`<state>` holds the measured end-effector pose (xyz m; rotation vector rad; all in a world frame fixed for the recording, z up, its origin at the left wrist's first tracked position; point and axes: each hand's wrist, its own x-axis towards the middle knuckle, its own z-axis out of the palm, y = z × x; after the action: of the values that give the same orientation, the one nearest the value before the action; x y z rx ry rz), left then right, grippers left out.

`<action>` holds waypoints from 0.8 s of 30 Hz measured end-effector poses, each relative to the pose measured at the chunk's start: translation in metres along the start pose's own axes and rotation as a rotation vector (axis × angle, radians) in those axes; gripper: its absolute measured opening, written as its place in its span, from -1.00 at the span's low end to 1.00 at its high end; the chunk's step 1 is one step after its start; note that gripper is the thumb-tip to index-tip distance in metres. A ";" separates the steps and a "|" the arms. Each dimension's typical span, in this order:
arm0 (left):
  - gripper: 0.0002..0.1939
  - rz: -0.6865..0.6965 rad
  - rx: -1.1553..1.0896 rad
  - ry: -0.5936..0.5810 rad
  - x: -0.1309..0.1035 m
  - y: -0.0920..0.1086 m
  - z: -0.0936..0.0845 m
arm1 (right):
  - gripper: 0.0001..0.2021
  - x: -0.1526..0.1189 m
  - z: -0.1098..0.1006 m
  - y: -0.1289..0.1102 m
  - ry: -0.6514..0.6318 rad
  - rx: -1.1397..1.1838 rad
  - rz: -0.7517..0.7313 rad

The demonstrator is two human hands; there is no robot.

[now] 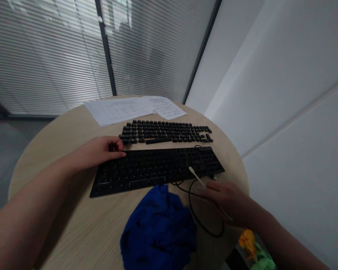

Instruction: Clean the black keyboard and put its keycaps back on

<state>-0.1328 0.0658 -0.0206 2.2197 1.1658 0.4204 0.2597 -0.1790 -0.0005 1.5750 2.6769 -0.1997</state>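
From the head view: on a round wooden table (42,161), a black keyboard base (154,165), lying flat across the middle, stripped of its caps. Just behind it, black keycaps (183,132) laid out in keyboard order, long space bar (158,141) in the front row. Farther back, printed papers (118,108), overlapping, near the table's far edge.

At the base's far left corner, the left hand (105,148), thumb resting along the edge, other fingers curled beside the nearest keycaps. Cannot tell whether gripping the base or pinching anything, with the fingertips partly hidden. Closed around the shaft of a pale swab (198,178), the right hand (224,195), just off the front right edge; swab tip over the base, contact impossible to tell.

In the way at the front, a crumpled blue cloth (159,232), heaped up to the base's near edge. Right of it, a black cable (218,236), looping out under the right hand. At lower right, partly behind the right forearm, an orange bundle (247,242) and a green one (263,258). Beyond the table, blinds (45,56) and a white wall (284,93).
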 end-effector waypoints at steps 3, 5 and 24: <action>-0.70 -0.004 -0.008 -0.004 0.000 0.000 0.000 | -0.79 -0.010 -0.003 -0.004 -0.005 0.043 0.006; -0.70 -0.009 -0.011 -0.005 0.000 0.001 0.000 | -0.80 -0.011 -0.002 -0.004 0.015 0.062 0.014; -0.65 -0.011 0.018 -0.001 0.001 -0.007 0.001 | -0.77 0.036 0.016 0.013 0.347 0.077 0.002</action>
<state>-0.1363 0.0694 -0.0255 2.2275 1.1846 0.4058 0.2525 -0.1435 -0.0209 1.7818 2.9532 -0.0314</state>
